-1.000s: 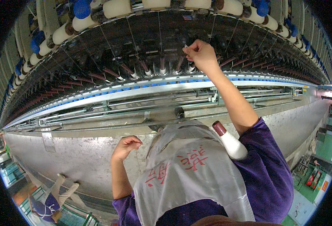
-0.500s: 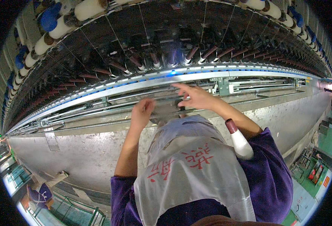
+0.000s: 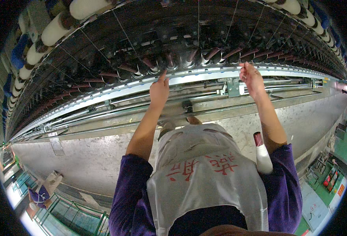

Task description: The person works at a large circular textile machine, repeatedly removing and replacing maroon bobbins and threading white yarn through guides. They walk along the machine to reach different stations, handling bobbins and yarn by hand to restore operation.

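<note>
My left hand (image 3: 160,91) reaches to the silver rail (image 3: 205,74) of a spinning machine. Its index finger is stretched out toward the foot of a maroon spindle bobbin (image 3: 170,59); whether it touches is unclear. Farther right, my right hand (image 3: 253,80) is raised over the rail, fingertips pinched together near the row of spindles. Anything between those fingertips is too small to make out. A white yarn bobbin (image 3: 264,159) with a maroon top rests against my apron (image 3: 209,188), beside my right upper arm.
Thin yarns run down to the spindles from large white spools (image 3: 55,31) above. Metal rods and a green bracket (image 3: 233,87) lie below the rail. A person (image 3: 39,198) is at the far lower left, near green railings (image 3: 75,214). A cart with red parts (image 3: 331,177) stands at right.
Both hands have risen from below the rail to spindle height and spread apart. My left hand went up and slightly right, my right hand up and right, its fingers now pinched.
</note>
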The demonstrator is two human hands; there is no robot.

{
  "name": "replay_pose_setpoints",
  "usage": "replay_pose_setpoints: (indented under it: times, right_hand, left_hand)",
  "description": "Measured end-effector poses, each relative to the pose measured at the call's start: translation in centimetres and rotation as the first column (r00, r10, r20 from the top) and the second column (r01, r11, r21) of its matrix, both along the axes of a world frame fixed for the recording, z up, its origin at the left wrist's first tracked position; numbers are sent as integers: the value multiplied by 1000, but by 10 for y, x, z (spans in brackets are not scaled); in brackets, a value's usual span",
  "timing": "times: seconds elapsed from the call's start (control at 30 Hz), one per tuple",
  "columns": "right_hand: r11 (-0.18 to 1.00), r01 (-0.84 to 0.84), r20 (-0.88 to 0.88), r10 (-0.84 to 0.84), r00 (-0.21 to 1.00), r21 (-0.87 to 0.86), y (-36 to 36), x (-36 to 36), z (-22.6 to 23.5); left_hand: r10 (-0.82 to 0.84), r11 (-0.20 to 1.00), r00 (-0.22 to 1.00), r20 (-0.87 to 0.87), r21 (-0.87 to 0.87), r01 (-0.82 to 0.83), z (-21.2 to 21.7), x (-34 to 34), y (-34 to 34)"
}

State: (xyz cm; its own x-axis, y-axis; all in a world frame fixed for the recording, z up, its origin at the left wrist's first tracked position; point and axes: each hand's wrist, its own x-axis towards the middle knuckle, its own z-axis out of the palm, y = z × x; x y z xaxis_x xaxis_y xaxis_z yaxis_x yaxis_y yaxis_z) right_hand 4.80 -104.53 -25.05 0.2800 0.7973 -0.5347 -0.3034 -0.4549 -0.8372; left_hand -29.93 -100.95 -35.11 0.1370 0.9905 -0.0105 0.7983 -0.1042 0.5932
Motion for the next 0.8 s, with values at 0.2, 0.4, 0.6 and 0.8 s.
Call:
replay_pose_setpoints:
  times: [0.2, 0.4, 0.6, 0.8]
  right_hand:
    - [995, -30, -33, 27, 999, -96, -10, 3, -38]
    - [994, -40, -25, 37, 999, -104, -6, 7, -51]
    - [1000, 4, 15, -3, 1000, -16, 0, -4, -31]
    - [992, -17, -38, 22, 999, 126, 3, -15, -19]
  left_hand:
    - [61, 991, 993, -101, 128, -48, -15, 16, 11]
    - [167, 968, 986, -15, 194, -161, -27, 29, 18]
    - [107, 969, 994, 8, 222, -106, -7, 11, 12]
    - [273, 919, 885, 378, -374, -124, 18, -17, -12]
